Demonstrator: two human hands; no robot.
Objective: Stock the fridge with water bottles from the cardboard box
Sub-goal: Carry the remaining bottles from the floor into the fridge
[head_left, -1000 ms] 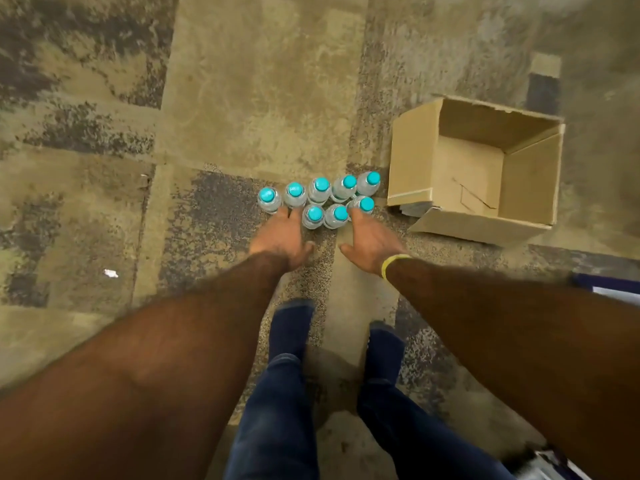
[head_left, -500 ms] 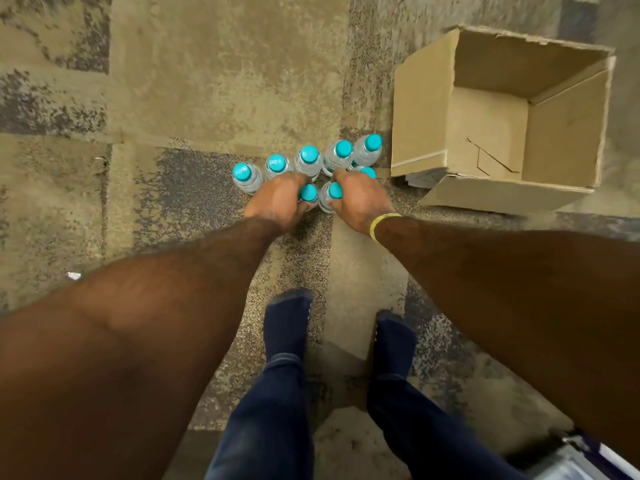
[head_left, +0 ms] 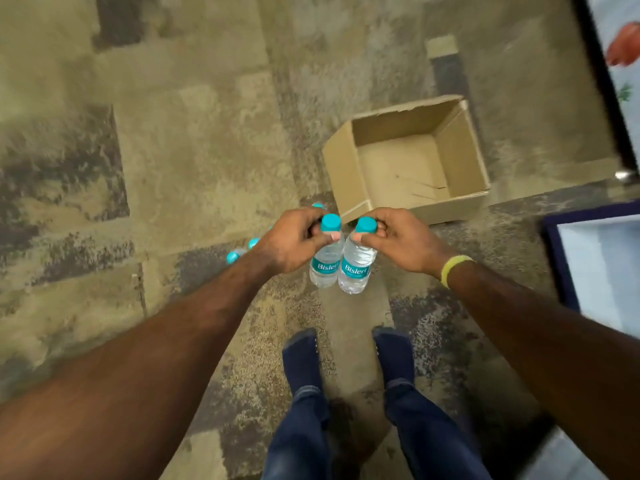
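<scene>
Stood on mottled tan-and-grey carpet [head_left: 194, 140], with darker grey patches set in blocks among paler squares. Wore dark blue socks, left sock [head_left: 301, 358] and right sock [head_left: 393, 355] side by side, slightly apart. Had blue jeans [head_left: 301, 441] bunched at the ankles. Bore a yellow wristband [head_left: 453, 268] on the right arm.

The left hand [head_left: 292, 239] holds the left bottle [head_left: 325, 266], the right hand [head_left: 401, 239] the right bottle [head_left: 356, 270], near the cardboard box [head_left: 341, 168].
</scene>
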